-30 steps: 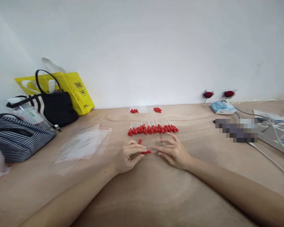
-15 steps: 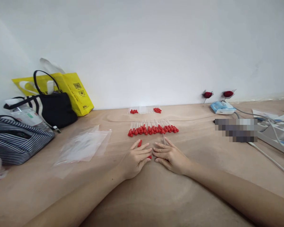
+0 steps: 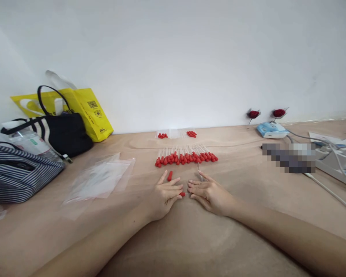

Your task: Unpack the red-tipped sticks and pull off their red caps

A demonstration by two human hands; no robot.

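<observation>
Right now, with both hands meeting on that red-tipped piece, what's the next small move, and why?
Probably finish pushing the red bulb on, then lay it in the finished row. Left hand and right hand pinch it between fingertips; a loose bulb waits nearby.

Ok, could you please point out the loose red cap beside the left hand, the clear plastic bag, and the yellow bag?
loose red cap (image 3: 170, 176), head view, middle of the cap.
clear plastic bag (image 3: 99, 179), head view, middle of the flat bag.
yellow bag (image 3: 93, 113), head view, its front face.

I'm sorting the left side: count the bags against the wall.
3: a yellow plastic bag by the wall, a black handbag before it, a striped fabric bag nearest. Others may be hidden.
</observation>
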